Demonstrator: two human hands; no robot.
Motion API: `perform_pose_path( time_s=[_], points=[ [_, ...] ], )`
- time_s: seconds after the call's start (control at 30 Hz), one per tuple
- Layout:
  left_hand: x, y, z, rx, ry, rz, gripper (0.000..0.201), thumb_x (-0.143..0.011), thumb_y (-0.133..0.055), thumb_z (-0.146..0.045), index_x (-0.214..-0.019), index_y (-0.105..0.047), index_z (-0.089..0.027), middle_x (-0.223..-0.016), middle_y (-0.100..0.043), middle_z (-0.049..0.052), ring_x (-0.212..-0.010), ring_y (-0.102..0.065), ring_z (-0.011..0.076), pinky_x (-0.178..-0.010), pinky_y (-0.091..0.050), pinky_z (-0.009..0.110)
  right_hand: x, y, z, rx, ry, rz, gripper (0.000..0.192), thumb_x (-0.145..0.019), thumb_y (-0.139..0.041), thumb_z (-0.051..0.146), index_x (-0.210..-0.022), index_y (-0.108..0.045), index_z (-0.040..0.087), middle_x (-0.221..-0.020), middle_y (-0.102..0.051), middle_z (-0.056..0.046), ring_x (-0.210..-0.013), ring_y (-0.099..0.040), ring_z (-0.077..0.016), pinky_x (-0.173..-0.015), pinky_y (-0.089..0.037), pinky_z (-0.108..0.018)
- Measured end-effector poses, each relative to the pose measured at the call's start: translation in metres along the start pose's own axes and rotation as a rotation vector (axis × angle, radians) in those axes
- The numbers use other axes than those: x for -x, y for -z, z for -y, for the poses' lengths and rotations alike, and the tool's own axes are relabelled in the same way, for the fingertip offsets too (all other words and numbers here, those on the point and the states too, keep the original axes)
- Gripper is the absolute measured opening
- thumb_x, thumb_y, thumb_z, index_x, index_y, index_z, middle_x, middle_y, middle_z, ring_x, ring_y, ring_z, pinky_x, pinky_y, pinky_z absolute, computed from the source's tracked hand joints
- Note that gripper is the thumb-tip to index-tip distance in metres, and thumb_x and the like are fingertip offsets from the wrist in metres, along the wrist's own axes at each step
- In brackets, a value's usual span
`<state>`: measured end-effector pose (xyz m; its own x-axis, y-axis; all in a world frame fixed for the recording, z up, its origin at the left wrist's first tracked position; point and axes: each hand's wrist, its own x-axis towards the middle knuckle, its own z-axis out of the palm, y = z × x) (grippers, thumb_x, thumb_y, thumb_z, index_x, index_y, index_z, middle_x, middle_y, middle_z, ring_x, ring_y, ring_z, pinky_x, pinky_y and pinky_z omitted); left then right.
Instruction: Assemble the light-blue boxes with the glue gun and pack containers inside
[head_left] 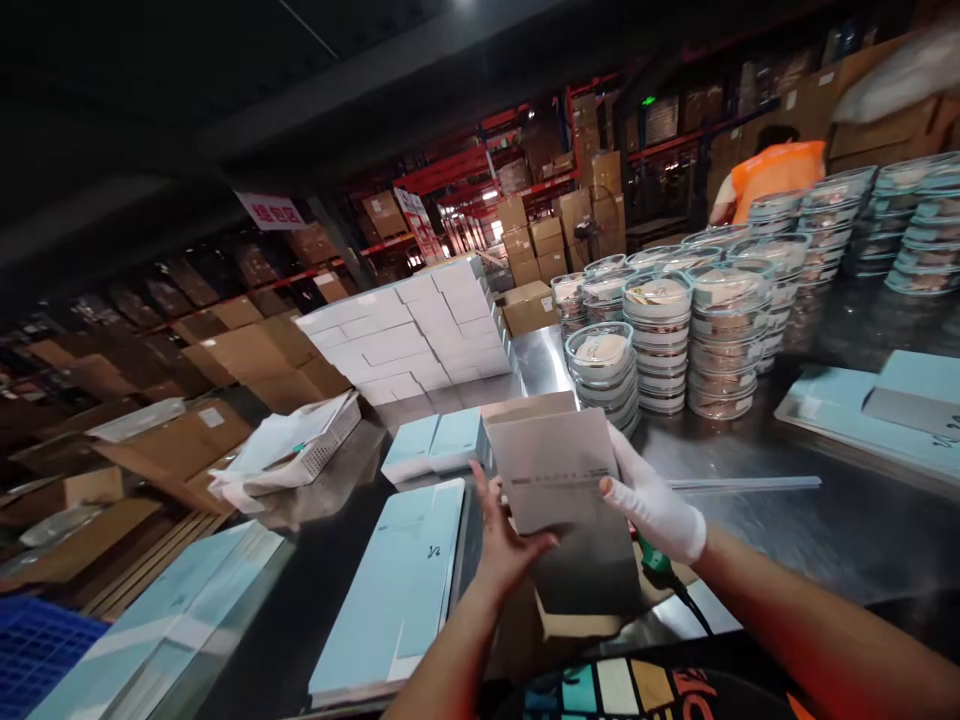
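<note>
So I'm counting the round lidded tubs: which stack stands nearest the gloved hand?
The short stack of round tubs at the front left of the group, just beyond the right hand; it is lower than the other stacks behind it.
</note>
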<state>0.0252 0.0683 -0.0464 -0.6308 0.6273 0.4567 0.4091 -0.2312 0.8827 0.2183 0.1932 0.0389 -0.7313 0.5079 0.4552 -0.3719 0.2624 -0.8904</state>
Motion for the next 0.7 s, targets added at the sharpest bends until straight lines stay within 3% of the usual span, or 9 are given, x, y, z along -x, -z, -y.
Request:
perform_pose_path(
  time_s=[0.07,0.13,0.23,0.3,0.4,0.5,0.57,0.63,0.7],
  points=[
    [0.002,0.010,0.000,0.017,-0.047,-0.028,0.151,-0.046,-0.101,-0.071,-0.166,-0.022,-0.024,-0.147,-0.057,0.022,-0.138,-0.060,0.0437,-0.109,-0.055,0.055,-0.003,0.000,0.006,-0.016,-0.020,0.048,0.102,-0.083,-0.069,0.090,-0.158,-0.058,0.022,-0.159,-0.060,-0.016,-0.153,-0.051,-0.0374,-0.130,-0.038,-0.053],
    [0.003,0.021,-0.005,0.012,-0.095,-0.075,0.120,-0.053,-0.097,-0.073,-0.151,-0.047,-0.026,-0.144,-0.059,0.020,-0.139,-0.059,0.0443,-0.112,-0.054,0.056,-0.006,-0.008,0.004,-0.055,-0.035,0.054,0.094,-0.085,-0.065,0.091,-0.147,-0.066,0.021,-0.148,-0.068,-0.016,-0.144,-0.058,-0.0376,-0.124,-0.046,-0.051],
    [0.006,0.030,-0.015,-0.047,-0.157,-0.116,0.071,-0.071,-0.090,-0.068,-0.123,-0.066,-0.027,-0.131,-0.066,0.015,-0.134,-0.062,0.0422,-0.113,-0.052,0.055,-0.011,-0.030,-0.008,-0.034,-0.054,-0.154,0.062,-0.094,-0.065,0.074,-0.125,-0.072,0.021,-0.124,-0.075,-0.012,-0.123,-0.068,-0.0328,-0.111,-0.054,-0.047],
    [0.011,0.033,-0.018,-0.022,-0.206,-0.159,0.069,-0.074,-0.089,-0.065,-0.127,-0.063,-0.029,-0.134,-0.065,0.014,-0.136,-0.061,0.0406,-0.115,-0.051,0.053,-0.016,-0.043,-0.018,0.061,-0.039,-0.334,0.042,-0.090,-0.070,0.052,-0.121,-0.069,0.022,-0.117,-0.074,-0.010,-0.114,-0.068,-0.0291,-0.106,-0.056,-0.044],
    [0.019,0.035,-0.018,0.017,-0.244,-0.132,0.078,-0.074,-0.091,-0.062,-0.139,-0.057,-0.033,-0.143,-0.060,0.013,-0.137,-0.060,0.0377,-0.112,-0.052,0.050,-0.023,-0.050,-0.026,0.112,0.012,-0.428,0.051,-0.081,-0.068,0.032,-0.132,-0.061,0.025,-0.126,-0.071,-0.010,-0.115,-0.066,-0.0261,-0.104,-0.056,-0.042],
    [0.022,0.043,-0.018,-0.036,-0.233,-0.072,0.069,-0.068,-0.095,-0.062,-0.124,-0.067,-0.033,-0.123,-0.064,0.009,-0.115,-0.066,0.0345,-0.097,-0.058,0.045,-0.024,-0.031,-0.026,0.045,0.031,-0.316,0.052,-0.092,-0.061,0.037,-0.143,-0.055,0.027,-0.132,-0.071,-0.010,-0.108,-0.069,-0.0223,-0.094,-0.058,-0.037],
    [0.020,0.050,-0.021,-0.049,-0.208,-0.146,0.066,-0.064,-0.098,-0.059,-0.116,-0.068,-0.030,-0.115,-0.062,0.007,-0.109,-0.065,0.0317,-0.092,-0.057,0.042,-0.020,-0.006,-0.027,0.207,0.002,-0.234,0.048,-0.101,-0.055,0.045,-0.143,-0.057,0.024,-0.135,-0.072,-0.012,-0.113,-0.070,-0.0235,-0.097,-0.057,-0.038],
    [0.016,0.057,-0.026,-0.027,-0.127,-0.231,0.069,-0.064,-0.099,-0.055,-0.118,-0.064,-0.029,-0.116,-0.060,0.006,-0.106,-0.064,0.0278,-0.089,-0.056,0.037,-0.012,0.020,-0.032,0.616,-0.212,-0.156,0.045,-0.103,-0.054,0.048,-0.137,-0.065,0.020,-0.137,-0.072,-0.016,-0.126,-0.069,-0.0293,-0.107,-0.053,-0.042],
    [0.010,0.062,-0.030,0.048,-0.030,-0.265,0.072,-0.066,-0.099,-0.053,-0.121,-0.059,-0.028,-0.113,-0.058,0.004,-0.095,-0.063,0.0222,-0.080,-0.054,0.031,-0.001,0.040,-0.044,0.983,-0.544,-0.035,0.050,-0.099,-0.063,0.047,-0.135,-0.068,0.012,-0.129,-0.075,-0.024,-0.126,-0.071,-0.0391,-0.105,-0.054,-0.048]
  ],
)
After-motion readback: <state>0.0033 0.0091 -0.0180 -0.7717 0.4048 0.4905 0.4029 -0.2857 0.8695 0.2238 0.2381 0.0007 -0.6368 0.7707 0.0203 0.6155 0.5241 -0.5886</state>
